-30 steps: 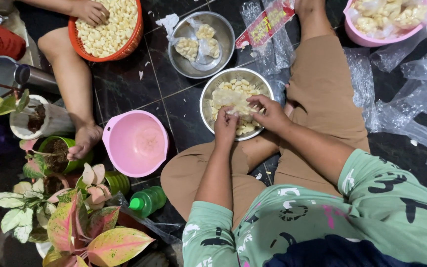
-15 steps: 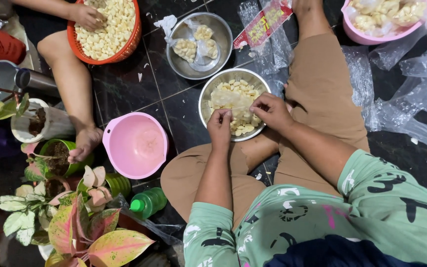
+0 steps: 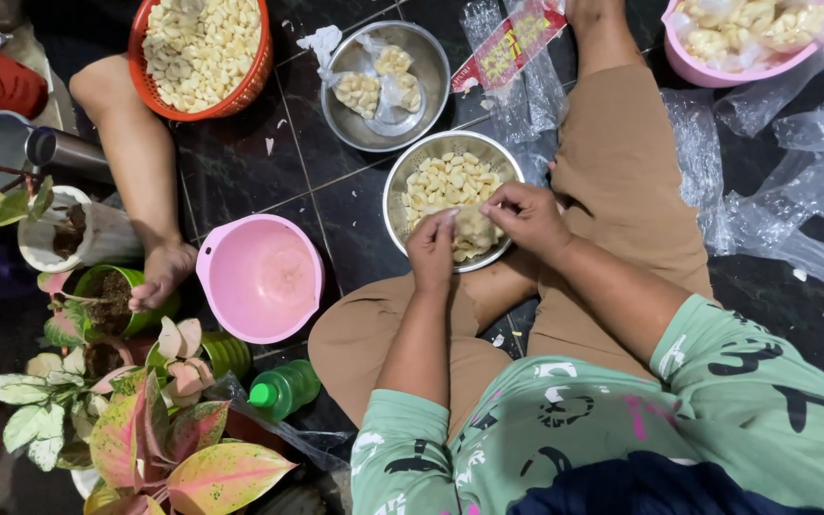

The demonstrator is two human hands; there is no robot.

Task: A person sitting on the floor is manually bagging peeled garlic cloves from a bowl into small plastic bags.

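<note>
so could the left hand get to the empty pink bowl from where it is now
Probably yes. The left hand is busy at the steel bowl of pale pieces, and the pink bowl sits open on the floor just to its left, with only bare dark tile between them and nothing covering it.

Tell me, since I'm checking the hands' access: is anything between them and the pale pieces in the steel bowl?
Nothing visible. The left hand and right hand are over the steel bowl, pinching a small clear bag of pale pieces between them.
</note>
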